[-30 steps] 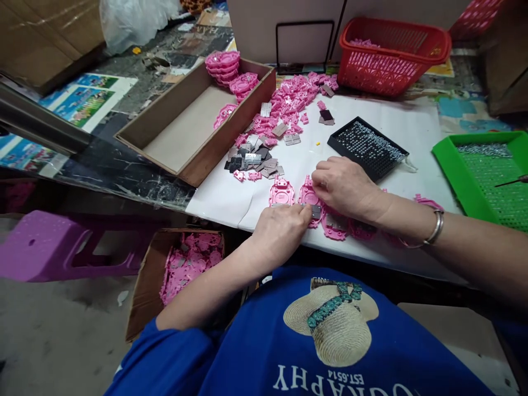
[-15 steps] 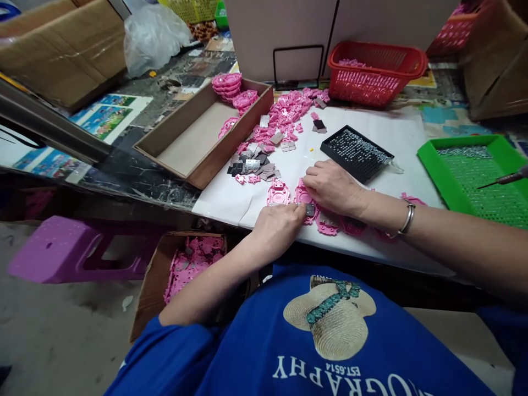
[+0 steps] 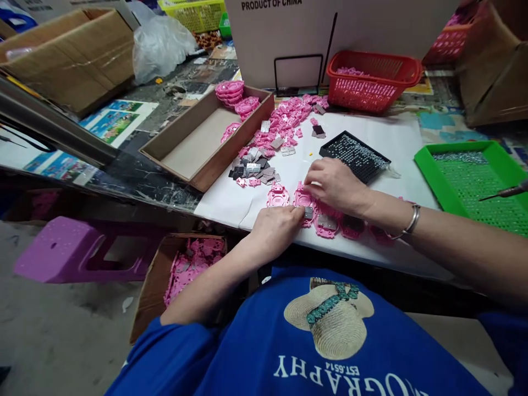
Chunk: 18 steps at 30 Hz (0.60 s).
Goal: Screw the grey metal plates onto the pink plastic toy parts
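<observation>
A row of pink plastic casings lies along the near edge of the white sheet. My left hand is closed, its fingertips at a pink casing with a grey metal plate in its lower part. At the upper right of this same casing is my right hand, fingers bent together; whatever they pinch is hidden. On the left lies another pink casing without a plate. To the right, a casing with a grey plate sits beside further casings partly under my right forearm.
Loose grey plates and a heap of small pink parts lie beyond my hands. Around them stand a cardboard tray, black screw tray, green tray and red basket. A screwdriver tip juts over the green tray.
My right hand has lifted slightly at the casing, with its fingers a little less flat. My left hand stays at the same casing. The whole view has shifted slightly.
</observation>
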Each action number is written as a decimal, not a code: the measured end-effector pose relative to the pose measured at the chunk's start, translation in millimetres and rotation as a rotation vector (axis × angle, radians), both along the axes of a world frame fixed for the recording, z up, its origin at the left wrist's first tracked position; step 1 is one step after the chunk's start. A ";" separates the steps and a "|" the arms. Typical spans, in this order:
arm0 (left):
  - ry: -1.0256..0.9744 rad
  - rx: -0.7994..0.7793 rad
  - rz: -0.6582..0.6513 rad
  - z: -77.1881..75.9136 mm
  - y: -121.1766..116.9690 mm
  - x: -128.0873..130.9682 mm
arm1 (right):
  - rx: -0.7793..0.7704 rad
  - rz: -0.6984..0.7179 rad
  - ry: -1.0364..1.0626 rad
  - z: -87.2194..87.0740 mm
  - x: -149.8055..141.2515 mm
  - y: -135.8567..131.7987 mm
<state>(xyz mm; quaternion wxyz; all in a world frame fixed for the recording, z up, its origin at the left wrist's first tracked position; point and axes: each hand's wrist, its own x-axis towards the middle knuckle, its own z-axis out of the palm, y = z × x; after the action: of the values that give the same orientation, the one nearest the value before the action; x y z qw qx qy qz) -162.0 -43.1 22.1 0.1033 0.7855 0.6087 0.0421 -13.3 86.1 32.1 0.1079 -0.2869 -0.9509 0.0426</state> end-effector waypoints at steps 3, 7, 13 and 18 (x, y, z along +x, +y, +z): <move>-0.498 0.039 0.053 -0.4 1.0 -9.0 | -0.169 -0.002 0.349 14.9 9.9 -3.9; -1.129 -0.174 0.041 3.2 4.7 -12.6 | -0.577 0.063 0.576 32.5 17.5 -25.6; -1.269 -0.265 0.027 -0.4 10.3 -2.3 | -0.784 0.194 0.546 26.7 19.4 -44.9; -1.273 -0.324 -0.096 6.1 11.4 3.1 | -0.731 0.217 0.527 20.0 28.3 -44.3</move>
<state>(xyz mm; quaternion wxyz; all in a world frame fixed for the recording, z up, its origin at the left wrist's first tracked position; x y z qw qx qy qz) -158.9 -31.7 28.2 0.5617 0.6082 0.3916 0.4016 15.0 41.9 52.0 0.2324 -0.1842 -0.8383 0.4576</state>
